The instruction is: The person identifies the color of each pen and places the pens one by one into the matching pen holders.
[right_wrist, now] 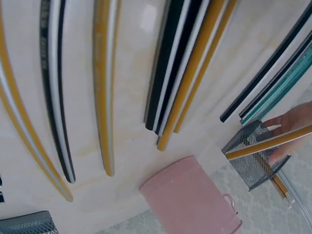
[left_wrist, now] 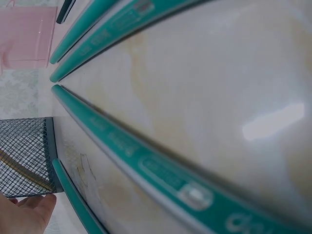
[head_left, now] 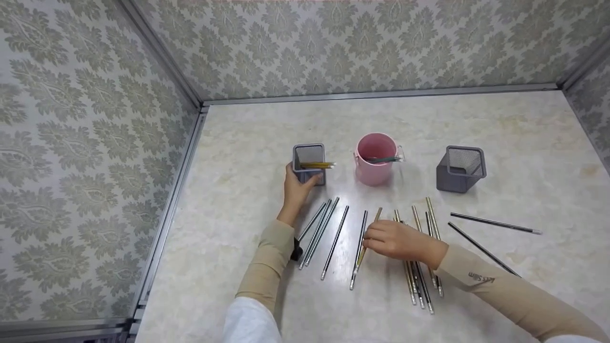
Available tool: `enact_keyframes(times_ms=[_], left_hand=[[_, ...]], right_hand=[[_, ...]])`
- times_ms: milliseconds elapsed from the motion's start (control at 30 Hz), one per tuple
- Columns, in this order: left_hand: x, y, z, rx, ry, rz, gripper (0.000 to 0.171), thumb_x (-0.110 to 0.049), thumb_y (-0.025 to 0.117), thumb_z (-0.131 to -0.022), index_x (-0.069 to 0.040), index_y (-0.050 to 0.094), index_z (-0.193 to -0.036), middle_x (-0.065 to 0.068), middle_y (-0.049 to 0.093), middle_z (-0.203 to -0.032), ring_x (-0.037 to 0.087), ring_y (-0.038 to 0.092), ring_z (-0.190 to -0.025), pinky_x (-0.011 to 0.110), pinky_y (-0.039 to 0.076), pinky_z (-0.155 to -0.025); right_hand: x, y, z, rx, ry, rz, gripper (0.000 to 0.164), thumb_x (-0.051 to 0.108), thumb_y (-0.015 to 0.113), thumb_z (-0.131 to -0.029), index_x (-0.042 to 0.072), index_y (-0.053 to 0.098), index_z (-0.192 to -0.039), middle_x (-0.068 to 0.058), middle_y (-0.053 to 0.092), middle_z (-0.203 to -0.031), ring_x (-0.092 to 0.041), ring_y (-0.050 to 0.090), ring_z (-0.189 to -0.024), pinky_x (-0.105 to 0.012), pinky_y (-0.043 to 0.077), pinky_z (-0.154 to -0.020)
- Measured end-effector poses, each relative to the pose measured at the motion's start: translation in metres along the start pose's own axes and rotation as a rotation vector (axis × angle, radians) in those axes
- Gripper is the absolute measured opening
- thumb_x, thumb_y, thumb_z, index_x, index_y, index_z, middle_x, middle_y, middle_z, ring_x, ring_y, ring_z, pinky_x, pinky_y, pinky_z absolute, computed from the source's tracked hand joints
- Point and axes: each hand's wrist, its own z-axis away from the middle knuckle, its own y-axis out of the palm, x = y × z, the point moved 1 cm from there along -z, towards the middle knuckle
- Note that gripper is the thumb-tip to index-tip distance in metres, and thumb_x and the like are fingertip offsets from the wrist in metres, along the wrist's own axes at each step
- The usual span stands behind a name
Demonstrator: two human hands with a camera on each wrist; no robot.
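Note:
My left hand point(head_left: 296, 193) grips a grey mesh pen holder point(head_left: 310, 151), thumb on its near side and fingers round its left. A few yellow pencils point(head_left: 312, 165) lean inside it, their white ends past the rim. Between the fingertips of my right hand point(head_left: 402, 240) is a yellow pencil point(head_left: 361, 259), tilted over a black pencil point(head_left: 365, 219). In the right wrist view this yellow pencil point(right_wrist: 265, 145) overlaps the mesh holder. Several green pencils point(head_left: 320, 232) lie by my left wrist. More yellow and black pencils point(head_left: 419, 281) lie beneath my right hand and wrist.
A pink bucket point(head_left: 374, 174) with green pencils in it stands behind, between two mesh holders. The second mesh holder point(head_left: 452, 181) stands at the right. Two black pencils point(head_left: 495, 222) lie near my right forearm. Patterned walls point(head_left: 333, 47) border the table.

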Motion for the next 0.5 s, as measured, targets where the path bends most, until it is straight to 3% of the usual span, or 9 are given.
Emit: enact_keyframes(times_ms=[133, 500], left_hand=[[0.0, 0.0, 0.0, 0.005, -0.007, 0.0, 0.081, -0.026, 0.077, -0.079, -0.004, 0.03, -0.141, 0.014, 0.044, -0.142, 0.026, 0.04, -0.134, 0.038, 0.029, -0.114], [0.0, 0.0, 0.0, -0.001, 0.003, 0.021, 0.08, -0.023, 0.078, -0.079, -0.003, 0.031, -0.14, 0.015, 0.045, -0.141, 0.027, 0.039, -0.135, 0.037, 0.026, -0.116]], right_hand=[[-0.005, -0.004, -0.006, -0.051, 0.016, -0.027, 0.023, 0.001, 0.043, -0.096, 0.0, 0.064, -0.087, -0.007, 0.063, -0.085, -0.021, 0.06, -0.076, -0.03, 0.053, -0.068], [-0.018, -0.02, -0.02, -0.133, 0.129, -0.102, 0.015, 0.003, 0.049, -0.092, 0.0, 0.064, -0.088, -0.006, 0.062, -0.084, -0.019, 0.059, -0.075, -0.03, 0.053, -0.072]])
